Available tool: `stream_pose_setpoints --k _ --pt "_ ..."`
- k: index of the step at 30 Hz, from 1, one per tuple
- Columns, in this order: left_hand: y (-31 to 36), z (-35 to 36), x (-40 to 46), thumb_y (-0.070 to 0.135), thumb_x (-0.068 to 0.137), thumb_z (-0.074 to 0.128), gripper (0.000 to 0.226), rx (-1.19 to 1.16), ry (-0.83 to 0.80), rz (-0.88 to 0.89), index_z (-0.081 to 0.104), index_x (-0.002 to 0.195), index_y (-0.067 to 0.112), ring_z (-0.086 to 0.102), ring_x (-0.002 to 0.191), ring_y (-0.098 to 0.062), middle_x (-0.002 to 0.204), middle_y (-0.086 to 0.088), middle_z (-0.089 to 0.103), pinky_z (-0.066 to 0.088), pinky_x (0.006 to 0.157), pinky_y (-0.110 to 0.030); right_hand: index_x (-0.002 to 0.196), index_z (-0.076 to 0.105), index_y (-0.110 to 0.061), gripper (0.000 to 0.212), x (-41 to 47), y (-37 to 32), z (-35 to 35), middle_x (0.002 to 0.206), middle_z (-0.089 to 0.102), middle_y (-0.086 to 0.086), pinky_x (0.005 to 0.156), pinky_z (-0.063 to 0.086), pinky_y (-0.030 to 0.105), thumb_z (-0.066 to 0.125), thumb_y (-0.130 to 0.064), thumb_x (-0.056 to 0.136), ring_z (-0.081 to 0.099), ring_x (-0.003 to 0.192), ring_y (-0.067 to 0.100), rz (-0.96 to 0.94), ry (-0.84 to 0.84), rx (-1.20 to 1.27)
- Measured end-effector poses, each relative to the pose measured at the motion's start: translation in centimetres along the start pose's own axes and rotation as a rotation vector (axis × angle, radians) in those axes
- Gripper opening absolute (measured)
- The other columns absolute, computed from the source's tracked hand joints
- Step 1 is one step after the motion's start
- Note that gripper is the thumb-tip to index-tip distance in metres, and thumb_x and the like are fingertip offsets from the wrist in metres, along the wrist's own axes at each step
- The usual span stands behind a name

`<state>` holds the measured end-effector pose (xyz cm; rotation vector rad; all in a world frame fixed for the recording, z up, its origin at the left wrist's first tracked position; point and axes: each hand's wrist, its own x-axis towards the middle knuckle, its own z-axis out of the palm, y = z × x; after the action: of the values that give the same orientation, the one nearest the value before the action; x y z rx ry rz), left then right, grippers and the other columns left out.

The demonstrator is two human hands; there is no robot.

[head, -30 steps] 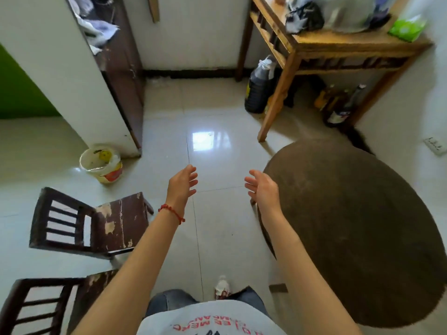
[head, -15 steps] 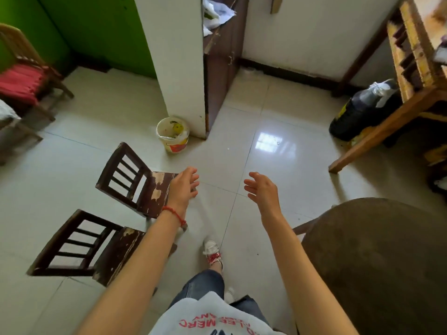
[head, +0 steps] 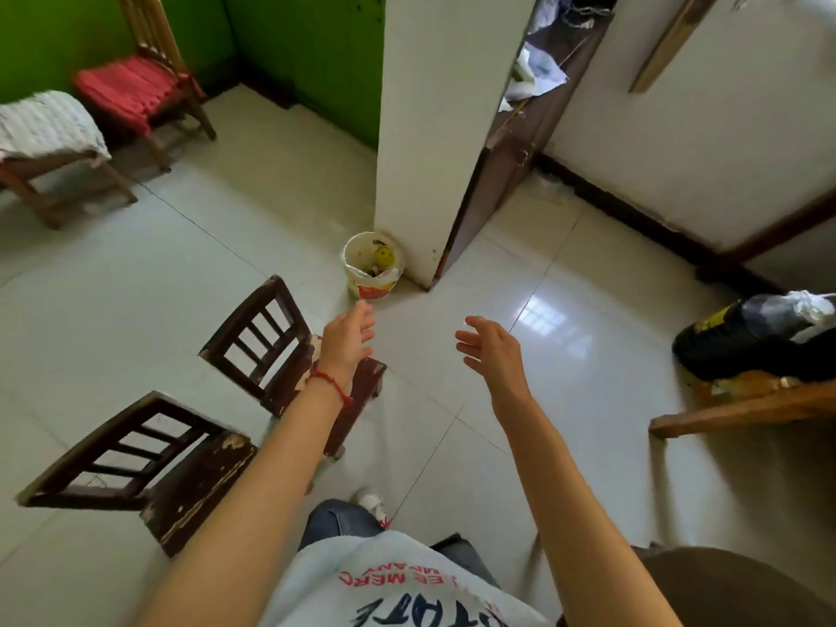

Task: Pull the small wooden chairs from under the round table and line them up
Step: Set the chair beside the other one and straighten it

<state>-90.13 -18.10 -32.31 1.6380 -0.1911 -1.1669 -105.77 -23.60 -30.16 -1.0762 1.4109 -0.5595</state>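
Left hand: left hand (head: pixel 346 339) held out over the seat of the far chair (head: pixel 289 355), fingers loosely spread, holding nothing.
Right hand: right hand (head: pixel 491 350) out over bare floor tiles (head: pixel 565 400), fingers spread, empty.
Chairs: near chair (head: pixel 149 463) stands just beside the far one, both backs to the left.
Table: round table (head: pixel 733 590) edge at lower right.
Bucket: small bucket (head: pixel 373 267) against the white wall corner.
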Motion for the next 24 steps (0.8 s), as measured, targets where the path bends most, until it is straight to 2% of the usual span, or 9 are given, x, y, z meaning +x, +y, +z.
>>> stream_pose_setpoints --k 5,8,11,14,20,22,24 --pt "0.9 -3.6 2.9 0.032 0.093 0.038 0.043 -0.105 0.122 -0.027 0.049 0.125 0.005 0.051 0.110 -0.024 0.120 -0.012 0.053 0.041 0.096 -0.038 0.121 0.052 -0.009 0.035 3.2 -1.4 4.2 0.115 0.060 0.011 0.092 0.045 0.033 0.038 -0.028 0.095 0.057 0.103 0.022 0.027 -0.127 -0.087" --pt "0.1 -5.6 3.8 0.032 0.092 0.040 0.041 -0.191 0.226 -0.073 0.051 0.122 0.006 0.052 0.109 -0.023 0.123 -0.012 0.054 0.041 0.096 -0.038 0.117 0.053 -0.012 0.032 4.7 -1.5 6.7 0.113 0.060 0.010 0.093 0.045 0.035 0.038 -0.029 0.095 0.058 0.103 0.022 0.040 -0.229 -0.168" --pt "-1.2 -6.8 4.4 0.033 0.092 0.039 0.042 -0.276 0.327 -0.101 0.051 0.123 0.006 0.054 0.098 -0.018 0.121 -0.011 0.056 0.044 0.084 -0.032 0.110 0.056 -0.015 0.027 6.3 -1.4 8.8 0.110 0.062 0.010 0.086 0.047 0.030 0.039 -0.029 0.094 0.059 0.098 0.021 0.039 -0.310 -0.228" --pt "-2.5 -7.5 4.8 0.035 0.092 0.040 0.043 -0.360 0.456 -0.126 0.051 0.123 0.007 0.057 0.082 -0.011 0.113 -0.007 0.057 0.045 0.065 -0.021 0.115 0.055 -0.013 0.031 8.3 -1.1 11.0 0.108 0.061 0.008 0.084 0.046 0.029 0.038 -0.029 0.095 0.059 0.098 0.021 0.069 -0.421 -0.313" --pt "-5.3 -7.5 5.2 0.037 0.093 0.038 0.045 -0.451 0.687 -0.231 0.049 0.126 0.009 0.052 0.109 -0.022 0.129 -0.013 0.053 0.041 0.089 -0.035 0.113 0.055 -0.011 0.030 11.7 -0.5 13.9 0.103 0.061 0.007 0.083 0.045 0.027 0.038 -0.028 0.095 0.059 0.095 0.019 0.099 -0.633 -0.474" --pt "-6.4 -6.9 5.6 0.036 0.093 0.037 0.046 -0.492 0.709 -0.276 0.047 0.128 0.008 0.049 0.118 -0.026 0.132 -0.014 0.051 0.039 0.093 -0.037 0.110 0.055 -0.012 0.028 13.1 -0.2 14.5 0.102 0.062 0.007 0.083 0.045 0.027 0.039 -0.028 0.094 0.059 0.093 0.019 0.096 -0.661 -0.520" --pt "-7.6 -6.4 6.4 0.035 0.093 0.038 0.046 -0.532 0.735 -0.306 0.047 0.128 0.007 0.050 0.116 -0.025 0.129 -0.013 0.052 0.039 0.092 -0.036 0.106 0.055 -0.014 0.025 14.5 0.7 15.3 0.102 0.062 0.007 0.083 0.047 0.028 0.039 -0.029 0.094 0.059 0.094 0.019 0.102 -0.685 -0.570"
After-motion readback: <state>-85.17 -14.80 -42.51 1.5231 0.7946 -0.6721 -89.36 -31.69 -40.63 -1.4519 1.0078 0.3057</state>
